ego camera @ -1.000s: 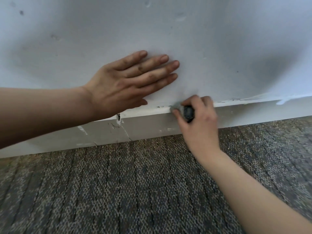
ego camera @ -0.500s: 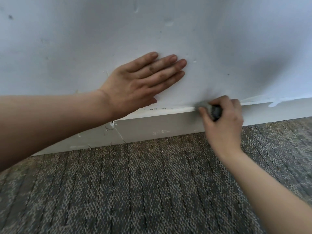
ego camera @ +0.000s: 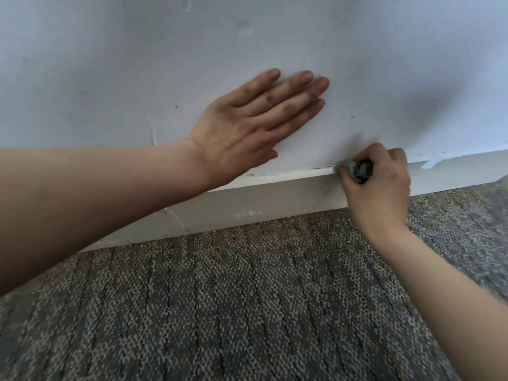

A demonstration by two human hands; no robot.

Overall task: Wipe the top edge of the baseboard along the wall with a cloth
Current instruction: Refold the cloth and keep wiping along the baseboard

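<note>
Patterned carpet [ego camera: 220, 298] fills the foreground, with the white baseboard [ego camera: 261, 199] meeting it behind. Over the last second the right hand [ego camera: 376, 193] has slid rightward along the baseboard's top edge [ego camera: 288, 176], away from the cracked joint [ego camera: 176, 221] low on the left. The stretch left of the hand has therefore been passed over, while the stretch to the right, including a pale paint smear [ego camera: 431, 163], appears not yet wiped. The right hand's fingers curl round a small bunched dark cloth [ego camera: 361, 171], pinching it against the top edge where board meets wall. Farther back, the left hand [ego camera: 247, 127] has also shifted right. It lies flat on the grey wall [ego camera: 137, 64] above the baseboard, fingers straight and close together, holding nothing, seemingly as a brace.
</note>
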